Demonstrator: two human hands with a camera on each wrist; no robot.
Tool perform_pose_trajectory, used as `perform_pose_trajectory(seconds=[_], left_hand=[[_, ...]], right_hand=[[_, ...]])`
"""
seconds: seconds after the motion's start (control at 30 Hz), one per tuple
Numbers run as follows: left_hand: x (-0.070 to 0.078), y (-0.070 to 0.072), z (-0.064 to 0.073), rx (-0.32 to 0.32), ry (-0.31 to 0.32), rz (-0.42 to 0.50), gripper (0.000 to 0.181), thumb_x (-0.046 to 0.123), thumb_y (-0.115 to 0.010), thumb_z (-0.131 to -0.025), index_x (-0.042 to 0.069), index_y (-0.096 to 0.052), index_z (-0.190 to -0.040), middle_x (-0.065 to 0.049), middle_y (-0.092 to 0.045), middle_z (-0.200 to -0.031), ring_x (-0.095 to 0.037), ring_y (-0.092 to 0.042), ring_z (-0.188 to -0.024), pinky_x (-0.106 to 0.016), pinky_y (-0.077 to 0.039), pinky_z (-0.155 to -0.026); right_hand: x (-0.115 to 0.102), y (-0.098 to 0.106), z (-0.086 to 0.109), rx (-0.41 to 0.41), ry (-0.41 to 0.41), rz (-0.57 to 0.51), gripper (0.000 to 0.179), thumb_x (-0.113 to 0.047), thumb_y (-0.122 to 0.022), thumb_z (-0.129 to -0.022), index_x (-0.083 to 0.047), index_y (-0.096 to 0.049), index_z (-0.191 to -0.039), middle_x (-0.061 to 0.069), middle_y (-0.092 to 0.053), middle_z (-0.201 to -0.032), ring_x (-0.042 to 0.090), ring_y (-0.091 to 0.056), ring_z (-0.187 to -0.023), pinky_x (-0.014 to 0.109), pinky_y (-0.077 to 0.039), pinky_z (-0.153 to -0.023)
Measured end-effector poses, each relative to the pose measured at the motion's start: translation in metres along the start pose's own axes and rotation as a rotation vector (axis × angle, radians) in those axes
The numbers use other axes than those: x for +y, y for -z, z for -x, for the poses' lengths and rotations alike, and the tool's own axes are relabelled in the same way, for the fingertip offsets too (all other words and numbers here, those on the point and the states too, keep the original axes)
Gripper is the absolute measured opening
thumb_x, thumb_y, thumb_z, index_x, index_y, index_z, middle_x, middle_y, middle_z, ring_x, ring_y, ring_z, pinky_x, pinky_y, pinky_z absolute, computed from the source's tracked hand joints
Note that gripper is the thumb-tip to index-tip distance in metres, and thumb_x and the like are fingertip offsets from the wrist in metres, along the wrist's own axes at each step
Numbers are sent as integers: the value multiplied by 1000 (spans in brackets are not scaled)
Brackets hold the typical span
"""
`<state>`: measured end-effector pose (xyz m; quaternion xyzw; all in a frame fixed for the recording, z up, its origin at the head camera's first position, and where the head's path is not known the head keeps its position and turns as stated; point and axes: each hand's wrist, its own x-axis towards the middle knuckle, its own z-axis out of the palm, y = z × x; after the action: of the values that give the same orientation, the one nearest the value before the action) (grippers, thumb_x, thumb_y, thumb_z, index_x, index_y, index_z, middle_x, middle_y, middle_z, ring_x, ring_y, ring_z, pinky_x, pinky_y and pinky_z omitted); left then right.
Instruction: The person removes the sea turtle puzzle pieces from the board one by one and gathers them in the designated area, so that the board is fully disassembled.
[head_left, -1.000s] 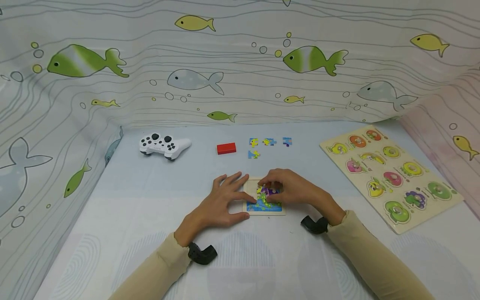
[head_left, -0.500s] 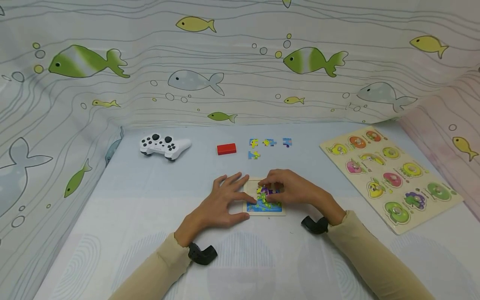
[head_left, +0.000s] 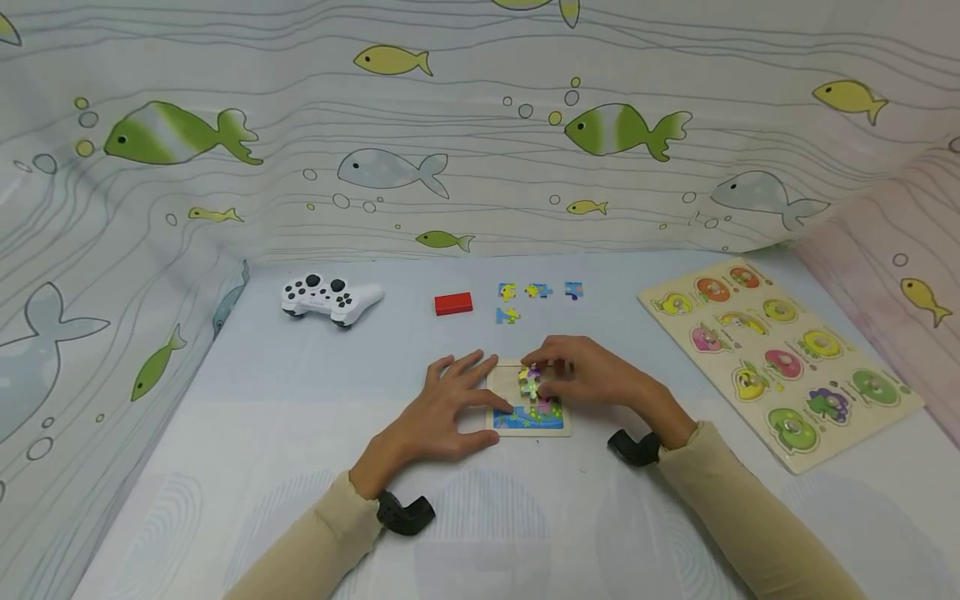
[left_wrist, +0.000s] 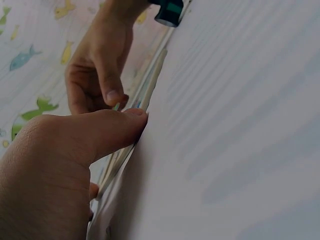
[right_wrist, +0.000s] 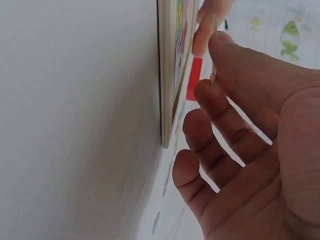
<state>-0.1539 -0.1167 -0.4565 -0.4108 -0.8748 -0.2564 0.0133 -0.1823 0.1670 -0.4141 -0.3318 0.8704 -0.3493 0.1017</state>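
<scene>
A small wooden jigsaw tray (head_left: 555, 432) lies in front of me, with blue, green and pink pieces fitted along its near side. My right hand (head_left: 596, 372) pinches a jigsaw piece (head_left: 529, 385) between thumb and fingertips, held over the tray. In the right wrist view this piece (right_wrist: 214, 65) shows edge-on, apart from the tray (right_wrist: 167, 90). My left hand (head_left: 442, 412) lies at the tray's left side with spread fingers. Its index finger reaches over the tray, and its thumb (left_wrist: 117, 131) touches the near edge in the left wrist view.
Beyond the tray lie several loose jigsaw pieces (head_left: 507, 316) and a red block (head_left: 453, 303). A white game controller (head_left: 330, 300) sits at the back left. On the right is a wooden fruit peg board (head_left: 780, 362). A fish-print cloth (head_left: 502, 183) rises behind.
My right hand has raised the jigsaw piece from the tray, baring pink and green pieces beneath. The left hand has stayed in place. The head view has tilted up slightly.
</scene>
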Motion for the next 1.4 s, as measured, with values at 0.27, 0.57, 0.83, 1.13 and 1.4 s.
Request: perform_pose_trajectory(seconds=[0.27, 0.57, 0.83, 1.13, 1.4], left_hand=[[-1, 0, 2, 11, -2, -1, 32, 47, -68, -88, 38, -73, -118, -12, -41, -162, -38, -30, -154, -70, -16, -116], [-2, 3, 2, -1, 9, -7, 34, 47, -68, -88, 38, -73, -120, -11, -40, -163, -36, -28, -155, -69, -14, -117], [-1, 2, 4, -16, 19, 4, 34, 48, -66, -89, 39, -72, -121, -11, -38, -164, -35, -26, -156, -68, -13, -118], [-2, 0, 4, -16, 8, 1, 34, 49, -67, -88, 39, -72, -121, -11, -39, -164, -36, -27, -155, -69, -15, -117], [-1, 0, 2, -18, 1, 2, 34, 49, -66, -88, 39, -72, -120, -12, -39, -163, -37, -27, -155, -68, -15, -117]], right_hand=[[3, 7, -3, 27, -13, -4, 39, -15, -78, -90, -10, -71, -128, -3, -70, -104, 15, -57, -83, 28, -48, -74], [9, 8, -8, 47, -33, -30, 41, -18, -80, -88, -11, -70, -127, -2, -70, -103, 15, -56, -81, 27, -48, -74], [17, 11, -14, 67, -53, -23, 44, -21, -82, -86, -14, -70, -128, -3, -70, -103, 16, -58, -83, 27, -50, -76], [31, 20, -21, 94, -77, -22, 42, -18, -80, -88, -9, -70, -128, 4, -70, -106, 16, -59, -85, 26, -50, -76], [41, 30, -31, 100, -161, 36, 42, -18, -80, -88, -9, -70, -128, 7, -70, -108, 19, -59, -89, 32, -49, -79]])
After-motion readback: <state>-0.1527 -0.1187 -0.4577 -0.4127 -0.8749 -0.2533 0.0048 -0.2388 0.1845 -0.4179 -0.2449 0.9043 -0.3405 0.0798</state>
